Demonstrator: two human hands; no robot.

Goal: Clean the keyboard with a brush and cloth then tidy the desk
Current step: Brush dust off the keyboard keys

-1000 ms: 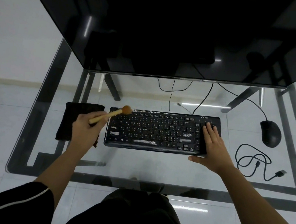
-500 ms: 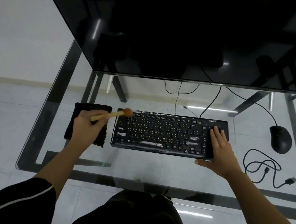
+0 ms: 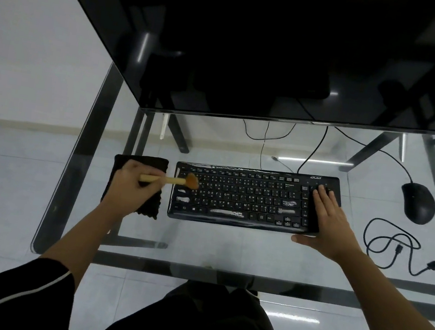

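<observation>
1. Gripping the brush [image 3: 171, 180] handle, my left hand [image 3: 134, 185] curls its fingers round it; the bristles touch the left keys of the keyboard [image 3: 248, 197].
2. My right hand [image 3: 329, 224] lies flat, fingers straight, on the keyboard's right end.
3. The black cloth [image 3: 154, 163] lies just left of the keyboard, partly hidden by my left hand.

The brush [image 3: 169, 180] you grip is pale tan with orange-brown bristles; right of your grip, a black keyboard [image 3: 248, 197] with white smears; beneath it, a black cloth [image 3: 143, 161].

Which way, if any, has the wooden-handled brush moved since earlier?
Yes: the wooden brush came from the black keyboard's far-left corner toward the person, onto its left keys.
</observation>
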